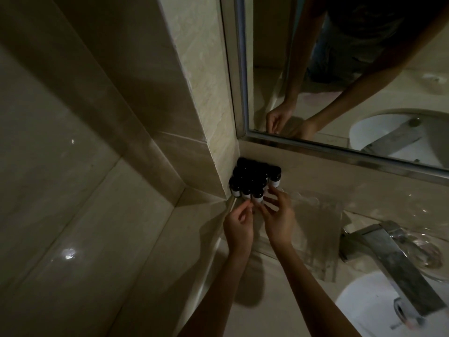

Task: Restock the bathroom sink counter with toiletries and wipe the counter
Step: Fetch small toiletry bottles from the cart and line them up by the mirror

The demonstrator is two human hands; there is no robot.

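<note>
Several small dark bottles [252,178] with black caps and white labels stand packed in the back left corner of the beige sink counter [243,300], against the wall below the mirror. My left hand [239,226] is just in front of the cluster, fingers loosely bent, its index tip at the front row. My right hand [279,216] is beside it, fingers spread and fairly straight, touching the front bottle [258,197] and the right side of the cluster. Neither hand plainly grips a bottle. The light is dim.
A clear plastic bag [318,229] lies on the counter to the right of my hands. Further right are the chrome faucet [398,266], the white basin [359,312] and a glass dish [430,254]. The mirror [340,69] reflects both hands. Tiled walls close the left side.
</note>
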